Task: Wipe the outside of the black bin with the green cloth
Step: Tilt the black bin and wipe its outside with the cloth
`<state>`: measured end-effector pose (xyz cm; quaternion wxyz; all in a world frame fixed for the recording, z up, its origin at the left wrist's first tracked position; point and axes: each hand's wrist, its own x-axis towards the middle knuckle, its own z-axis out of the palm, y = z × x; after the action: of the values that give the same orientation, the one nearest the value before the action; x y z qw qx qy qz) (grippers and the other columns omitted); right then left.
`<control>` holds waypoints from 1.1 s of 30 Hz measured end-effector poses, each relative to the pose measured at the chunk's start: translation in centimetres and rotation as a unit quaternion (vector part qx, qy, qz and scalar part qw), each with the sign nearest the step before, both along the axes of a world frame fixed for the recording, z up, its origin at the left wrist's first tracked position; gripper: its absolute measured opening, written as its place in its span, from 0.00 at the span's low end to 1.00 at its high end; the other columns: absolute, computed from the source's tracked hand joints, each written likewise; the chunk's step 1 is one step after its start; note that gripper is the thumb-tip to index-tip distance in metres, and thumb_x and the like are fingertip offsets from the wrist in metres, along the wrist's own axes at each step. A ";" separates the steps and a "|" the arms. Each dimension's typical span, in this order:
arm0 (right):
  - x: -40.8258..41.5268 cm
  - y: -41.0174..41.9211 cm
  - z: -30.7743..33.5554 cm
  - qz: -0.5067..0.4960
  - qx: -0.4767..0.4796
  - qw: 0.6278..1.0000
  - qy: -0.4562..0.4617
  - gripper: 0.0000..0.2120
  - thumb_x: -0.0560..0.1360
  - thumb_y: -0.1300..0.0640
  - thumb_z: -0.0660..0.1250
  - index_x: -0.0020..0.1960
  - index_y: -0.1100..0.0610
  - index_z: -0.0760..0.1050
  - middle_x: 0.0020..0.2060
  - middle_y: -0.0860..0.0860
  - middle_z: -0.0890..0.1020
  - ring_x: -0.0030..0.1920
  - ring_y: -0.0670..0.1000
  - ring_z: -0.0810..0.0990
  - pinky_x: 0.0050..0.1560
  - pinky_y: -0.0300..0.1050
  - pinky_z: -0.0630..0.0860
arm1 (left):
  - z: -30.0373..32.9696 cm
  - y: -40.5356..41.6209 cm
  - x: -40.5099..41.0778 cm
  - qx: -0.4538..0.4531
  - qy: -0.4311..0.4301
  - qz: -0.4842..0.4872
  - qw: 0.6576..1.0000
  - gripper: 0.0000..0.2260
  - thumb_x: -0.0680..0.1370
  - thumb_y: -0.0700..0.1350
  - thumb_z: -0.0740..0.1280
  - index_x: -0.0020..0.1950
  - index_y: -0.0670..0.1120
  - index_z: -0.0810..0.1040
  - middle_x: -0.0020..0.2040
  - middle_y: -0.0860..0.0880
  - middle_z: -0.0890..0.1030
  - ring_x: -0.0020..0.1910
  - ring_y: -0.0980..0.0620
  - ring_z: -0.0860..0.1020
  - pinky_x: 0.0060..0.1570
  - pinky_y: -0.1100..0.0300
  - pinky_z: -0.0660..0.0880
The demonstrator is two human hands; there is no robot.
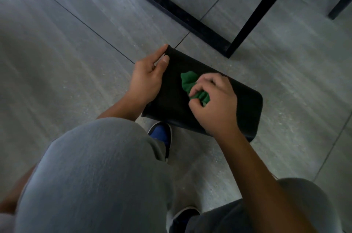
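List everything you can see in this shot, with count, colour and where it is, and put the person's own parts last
Bin: one, black, lying on its side on the floor, centre.
Cloth: one, green, bunched against the bin's upper side.
Furniture legs: several, black, top right.
Floor: grey tiles, all around.
Shoes: two, dark with blue, below the bin.
Trousers: grey, bottom.
Left hand: holds the bin's left end.
Right hand: grips the cloth on the bin.

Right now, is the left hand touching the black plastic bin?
Touching: the head view shows the left hand gripping the black plastic bin at its left end.
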<state>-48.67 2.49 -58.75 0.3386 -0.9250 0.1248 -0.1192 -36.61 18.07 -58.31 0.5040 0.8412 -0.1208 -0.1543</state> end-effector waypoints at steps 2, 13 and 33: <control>-1.8 -0.4 -0.1 0.007 -0.009 0.999 0.042 0.05 0.68 0.57 0.72 0.41 0.50 0.78 0.51 0.46 0.78 0.53 0.49 0.75 0.51 0.46 0.71 | 0.0 -0.1 0.1 -0.003 0.003 0.001 1.000 0.18 0.87 0.45 0.58 0.78 0.44 0.69 0.63 0.49 0.81 0.52 0.65 0.82 0.52 0.69 0.79; -6.4 -6.1 2.4 0.045 0.061 0.967 0.242 0.13 0.69 0.63 0.75 0.35 0.46 0.78 0.42 0.41 0.80 0.46 0.43 0.79 0.48 0.44 0.76 | 1.0 -0.2 0.9 0.033 0.025 -0.036 0.998 0.19 0.88 0.48 0.56 0.79 0.49 0.68 0.67 0.49 0.80 0.55 0.60 0.81 0.55 0.70 0.78; -2.9 -8.4 5.6 -0.252 0.128 0.959 -0.009 0.11 0.77 0.51 0.67 0.59 0.45 0.80 0.40 0.38 0.80 0.29 0.34 0.77 0.31 0.23 0.68 | 7.1 -7.7 2.5 -0.026 -0.101 -0.387 0.916 0.28 0.84 0.31 0.59 0.82 0.36 0.51 0.80 0.38 0.62 0.77 0.43 0.68 0.74 0.44 0.69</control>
<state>-51.58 -5.95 -53.14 0.4140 -0.8115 0.3652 -0.1918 -34.06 10.39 -51.25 0.4119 0.7266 -0.4908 -0.2480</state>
